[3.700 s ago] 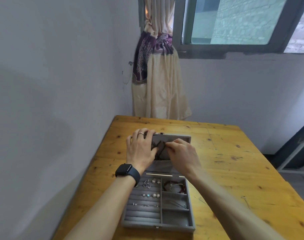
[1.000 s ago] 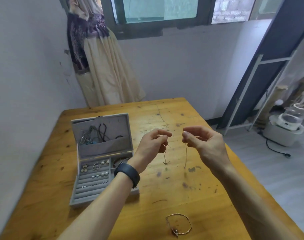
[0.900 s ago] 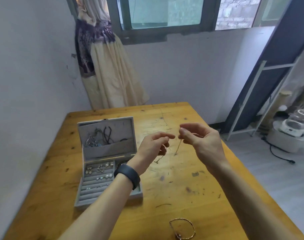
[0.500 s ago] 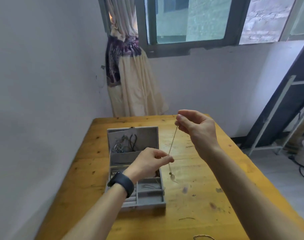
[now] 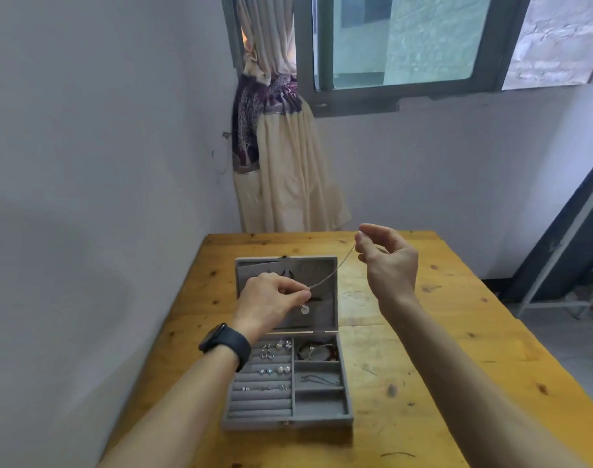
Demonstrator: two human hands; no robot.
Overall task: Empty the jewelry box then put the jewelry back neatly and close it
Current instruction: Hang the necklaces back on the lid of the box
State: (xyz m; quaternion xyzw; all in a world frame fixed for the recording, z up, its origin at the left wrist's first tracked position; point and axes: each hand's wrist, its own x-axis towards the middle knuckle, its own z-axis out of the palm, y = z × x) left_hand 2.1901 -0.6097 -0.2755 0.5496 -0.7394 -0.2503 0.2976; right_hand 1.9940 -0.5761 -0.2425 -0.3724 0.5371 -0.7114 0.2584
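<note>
- You hold a thin necklace chain (image 5: 329, 280) stretched taut in the air over the open jewelry box (image 5: 286, 422). It slants from low at 8 o'clock to high at 2 o'clock.
- Your left hand (image 5: 271, 304) has a narrow grip: thumb and fingertips pinch the chain's lower end in front of the lid (image 5: 322, 319). A small pale round pendant (image 5: 304, 309) hangs just below that pinch.
- Your right hand (image 5: 388, 261) pinches the upper end between thumb and forefinger, the other fingers loosely curled. It is raised at 2 o'clock from the left hand.
- The grey box sits on the table (image 5: 423, 366) with its lid upright at the 12 o'clock side. Dark cords show in the lid pocket, partly behind your left hand.
- In the tray, small earrings and rings (image 5: 271, 369) sit in the padded rows at 9 o'clock.
- On the 3 o'clock side, a dark bracelet (image 5: 317, 352) lies in the farthest compartment, and a fine chain (image 5: 318, 380) in the one nearer you.
- A black smartwatch (image 5: 226, 346) is on your left wrist.
- Beyond the table at 12 o'clock, a tied cream and purple curtain (image 5: 281, 170) hangs beside a window (image 5: 406, 86).
</note>
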